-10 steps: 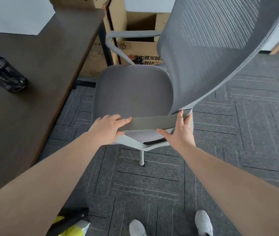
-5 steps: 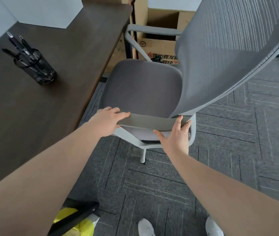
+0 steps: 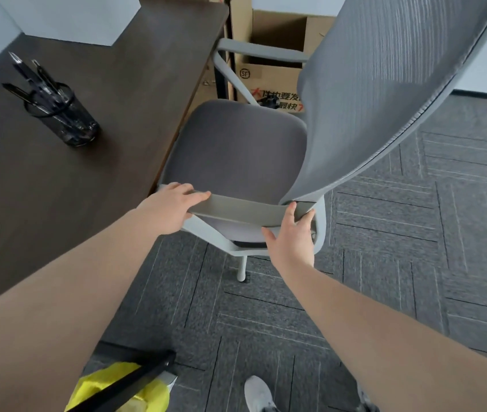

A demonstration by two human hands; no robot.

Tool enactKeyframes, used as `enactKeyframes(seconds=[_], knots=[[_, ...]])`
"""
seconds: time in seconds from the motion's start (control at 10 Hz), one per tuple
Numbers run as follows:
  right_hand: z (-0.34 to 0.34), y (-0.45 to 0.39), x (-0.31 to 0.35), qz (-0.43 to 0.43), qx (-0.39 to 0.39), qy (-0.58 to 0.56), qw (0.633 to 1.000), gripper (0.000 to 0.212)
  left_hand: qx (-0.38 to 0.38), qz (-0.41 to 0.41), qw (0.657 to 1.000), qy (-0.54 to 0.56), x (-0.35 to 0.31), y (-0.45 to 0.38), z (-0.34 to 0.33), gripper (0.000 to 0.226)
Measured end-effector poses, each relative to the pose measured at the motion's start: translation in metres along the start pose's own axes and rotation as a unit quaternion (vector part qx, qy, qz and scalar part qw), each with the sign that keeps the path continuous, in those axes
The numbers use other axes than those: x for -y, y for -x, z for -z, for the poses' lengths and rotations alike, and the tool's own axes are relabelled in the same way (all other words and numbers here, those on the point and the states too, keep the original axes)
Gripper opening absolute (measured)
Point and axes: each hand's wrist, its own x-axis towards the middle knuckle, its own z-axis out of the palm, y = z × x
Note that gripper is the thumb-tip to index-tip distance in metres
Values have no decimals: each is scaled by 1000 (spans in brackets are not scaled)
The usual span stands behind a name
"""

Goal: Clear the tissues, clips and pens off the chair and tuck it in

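A grey office chair (image 3: 236, 144) with a mesh back stands beside the dark desk (image 3: 93, 173), its bare seat partly under the desk edge. My left hand (image 3: 174, 206) grips the near armrest (image 3: 242, 211) at its left end. My right hand (image 3: 291, 236) holds the same armrest at its right end, by the backrest. Several black pens (image 3: 32, 81) stand in a dark holder (image 3: 64, 117) on the desk. No tissues or clips are in view.
Open cardboard boxes (image 3: 272, 55) stand behind the chair, next to its far armrest (image 3: 260, 52). A yellow bag (image 3: 123, 388) with a black bar across it lies by my feet. Grey patterned carpet (image 3: 414, 263) stretches to the right.
The chair has moved left toward the desk, with both hands kept on the armrest. The view has shifted so more of the desk and the pen holder show.
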Motion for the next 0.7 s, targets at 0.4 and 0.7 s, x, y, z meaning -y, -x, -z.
enactKeyframes(seconds=[0.4, 0.7], knots=[[18, 3, -3, 5, 40, 46, 998, 82, 10, 23, 999, 29, -23, 13, 12, 63], [50, 5, -3, 23, 89, 81, 992, 68, 11, 11, 999, 39, -30, 27, 26, 64]])
